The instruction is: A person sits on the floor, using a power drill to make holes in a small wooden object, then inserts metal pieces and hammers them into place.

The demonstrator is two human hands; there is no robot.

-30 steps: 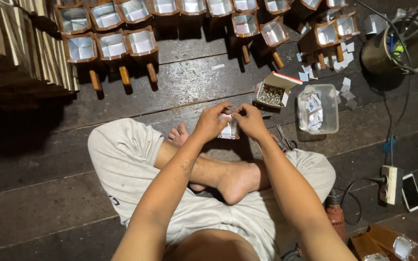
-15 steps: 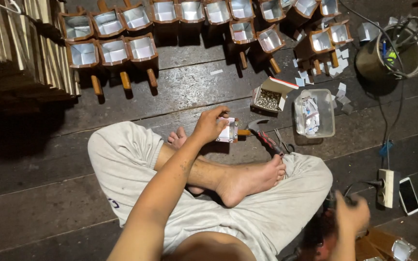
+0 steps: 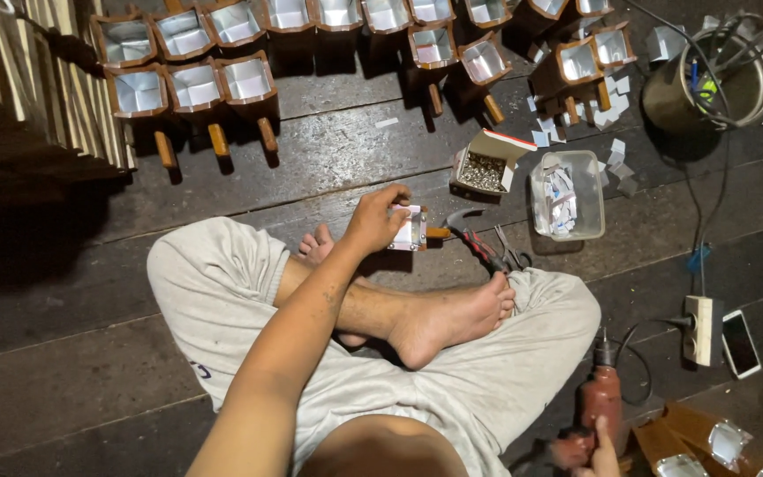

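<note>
1. A dark wooden plank floor (image 3: 64,371) fills the head view; the person sits cross-legged on it in pale trousers, bare feet crossed in front.
2. Rows of small brown wooden scoops (image 3: 192,84) with pale lined insides and short handles stand along the top of the floor, well apart from the hands.
3. A metal bucket (image 3: 708,84) holding cables sits at the top right.
4. A reddish power drill (image 3: 598,402) lies on the floor by the right knee, its cord running to a white power strip (image 3: 701,329) with a phone (image 3: 740,343) just beside it.
5. A clear plastic tub (image 3: 567,194) of paper scraps stands beyond the feet, with an open cardboard box of small nails (image 3: 485,163) just to its left.
6. A hammer (image 3: 474,238) and pliers (image 3: 509,256) lie near the toes.
7. The left hand (image 3: 377,221) reaches forward over the shins, fingers curled and pinching a small lined scoop piece (image 3: 412,230), which is held just above the floor, left of the hammer.
8. The right hand (image 3: 602,450) shows only at the bottom edge, its fingers touching the drill's body; whether they close around it cannot be told.
</note>
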